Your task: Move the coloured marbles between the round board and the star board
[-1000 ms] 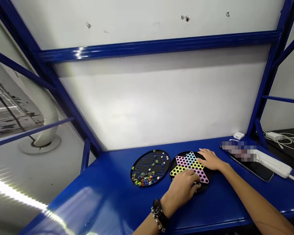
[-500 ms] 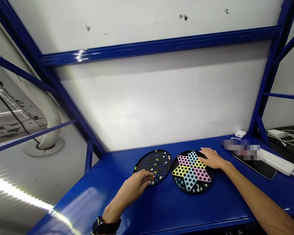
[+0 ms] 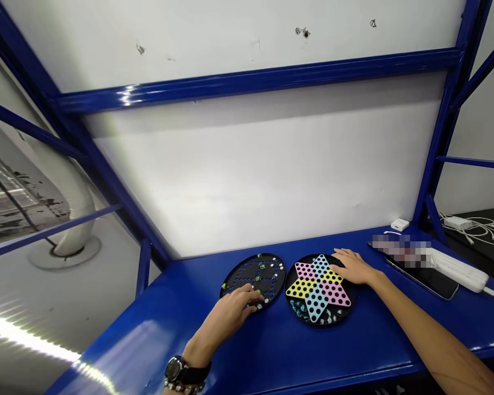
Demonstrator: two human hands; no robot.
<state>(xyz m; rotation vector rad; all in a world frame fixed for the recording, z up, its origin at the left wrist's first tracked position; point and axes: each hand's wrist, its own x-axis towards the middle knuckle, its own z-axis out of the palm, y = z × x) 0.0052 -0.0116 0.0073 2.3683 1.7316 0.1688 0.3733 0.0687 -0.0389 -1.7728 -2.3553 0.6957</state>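
Blue steel counter under everything. Our left hand sits curled at the near edge of a black round marble board, fingers bunched, maybe around a glass marble, hard to tell. Our right hand lies flat, fingers spread, on the rim of the pastel star board, with a phone and white power strip off to the right.

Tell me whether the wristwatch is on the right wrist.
No, the wristwatch sits on the wrist of the left hand.
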